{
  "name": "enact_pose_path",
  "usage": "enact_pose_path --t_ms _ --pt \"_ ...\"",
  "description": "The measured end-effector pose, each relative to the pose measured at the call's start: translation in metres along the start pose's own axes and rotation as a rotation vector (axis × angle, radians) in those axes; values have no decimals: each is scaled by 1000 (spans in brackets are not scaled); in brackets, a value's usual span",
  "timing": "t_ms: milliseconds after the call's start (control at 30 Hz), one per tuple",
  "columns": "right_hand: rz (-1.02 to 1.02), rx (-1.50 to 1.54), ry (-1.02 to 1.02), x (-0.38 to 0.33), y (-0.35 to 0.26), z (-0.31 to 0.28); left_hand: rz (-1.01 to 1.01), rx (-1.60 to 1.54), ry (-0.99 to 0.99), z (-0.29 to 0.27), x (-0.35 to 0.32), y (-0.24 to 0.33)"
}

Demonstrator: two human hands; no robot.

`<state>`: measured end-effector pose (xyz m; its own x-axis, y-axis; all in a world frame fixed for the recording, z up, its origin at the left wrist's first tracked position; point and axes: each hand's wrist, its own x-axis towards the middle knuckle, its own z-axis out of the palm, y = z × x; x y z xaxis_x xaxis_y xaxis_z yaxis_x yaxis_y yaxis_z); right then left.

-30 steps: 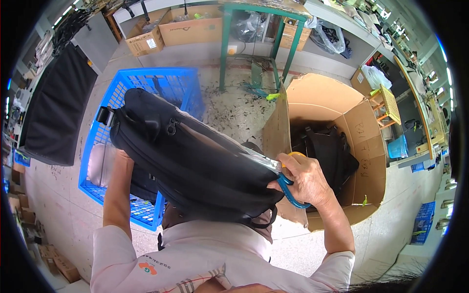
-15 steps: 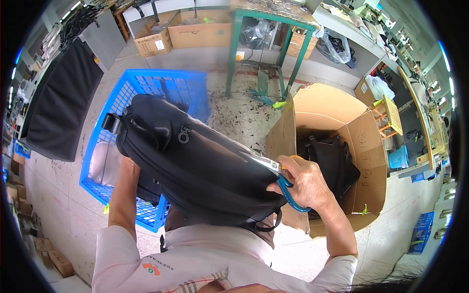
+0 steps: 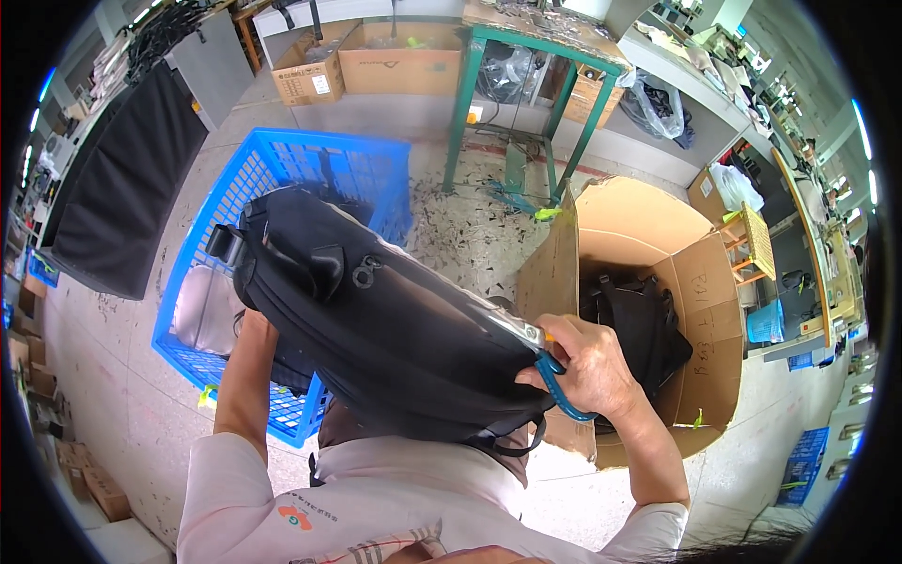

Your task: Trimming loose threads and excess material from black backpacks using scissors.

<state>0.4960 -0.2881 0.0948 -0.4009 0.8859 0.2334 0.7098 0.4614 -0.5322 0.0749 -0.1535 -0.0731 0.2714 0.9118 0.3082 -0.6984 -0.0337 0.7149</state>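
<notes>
A black backpack (image 3: 395,329) lies slantwise across my front, lifted above the floor, with a pale strip along its far edge. My left hand (image 3: 256,324) supports it from beneath at the left end; the fingers are hidden behind the bag. In my right hand (image 3: 598,365) is a pair of scissors (image 3: 564,393) with blue and orange handles. Their metal blades lie along the pale edge near the bag's right end, and my fingers are closed through and around the handles. I cannot tell how far apart the blades are.
A blue plastic crate (image 3: 310,141) at the left holds a pinkish bundle (image 3: 205,310) and dark items. To the right, an opened cardboard box (image 3: 648,216) contains black bags (image 3: 639,329). Beyond stands a green-legged table (image 3: 460,103), with dark scraps littering the floor.
The view has shifted slightly, moving the surroundings a little within the picture. Both hands keep their hold, and the scissors stay at the bag's edge, tilted slightly differently.
</notes>
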Motion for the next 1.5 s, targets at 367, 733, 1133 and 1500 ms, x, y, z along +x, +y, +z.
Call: enact_pose_path --t_ms 367,733,1133,1500 --pt "-114 1 28 7 9 15 15 -2 -23 4 -2 -7" --pt "-78 -17 16 30 -3 13 27 -19 -64 5 0 -13" --pt "-75 -160 21 34 -12 7 26 -48 -73 4 6 -18" --pt "-105 -95 -10 32 -7 17 42 -42 -85 9 5 -23"
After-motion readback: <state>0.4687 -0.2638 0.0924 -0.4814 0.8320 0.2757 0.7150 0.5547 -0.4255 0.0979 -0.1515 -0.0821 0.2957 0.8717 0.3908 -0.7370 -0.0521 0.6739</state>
